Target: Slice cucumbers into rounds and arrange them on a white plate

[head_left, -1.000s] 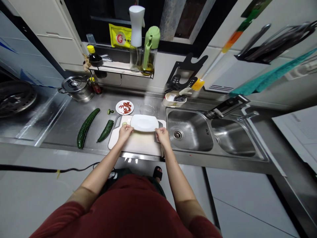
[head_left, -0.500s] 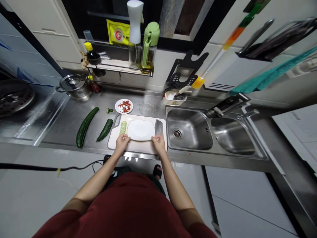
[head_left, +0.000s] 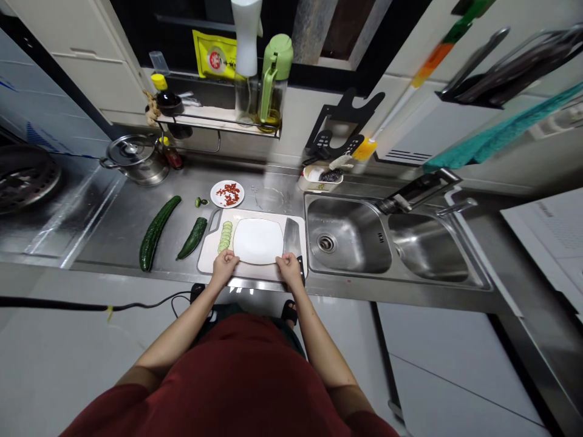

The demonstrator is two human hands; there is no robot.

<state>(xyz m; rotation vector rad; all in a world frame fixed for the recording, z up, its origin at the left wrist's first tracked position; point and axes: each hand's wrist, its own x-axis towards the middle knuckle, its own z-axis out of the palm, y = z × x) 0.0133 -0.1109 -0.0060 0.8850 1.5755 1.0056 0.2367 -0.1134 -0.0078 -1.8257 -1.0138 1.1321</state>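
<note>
A white rectangular plate point(head_left: 258, 240) with rounded corners is over the cutting board point(head_left: 208, 258). My left hand point(head_left: 225, 267) pinches its near left corner, and my right hand point(head_left: 289, 269) pinches the near right corner. Left of the plate, a row of cucumber slices point(head_left: 225, 237) lies on the board. A kitchen knife point(head_left: 291, 235) rests to the plate's right, its dark handle partly behind my right hand. Farther left on the counter are a cut cucumber point(head_left: 192, 238) and a long whole cucumber point(head_left: 159, 233).
Behind the board stands a small plate of chopped red pieces point(head_left: 227, 194), with cucumber ends point(head_left: 201, 202) beside it. A double sink point(head_left: 348, 237) lies to the right. A lidded pot point(head_left: 139, 159) stands at back left, below a shelf point(head_left: 218, 118) of bottles.
Both hands have brought the white plate slightly nearer to me, and more of its top faces up. The knife's handle now shows beside my right hand.
</note>
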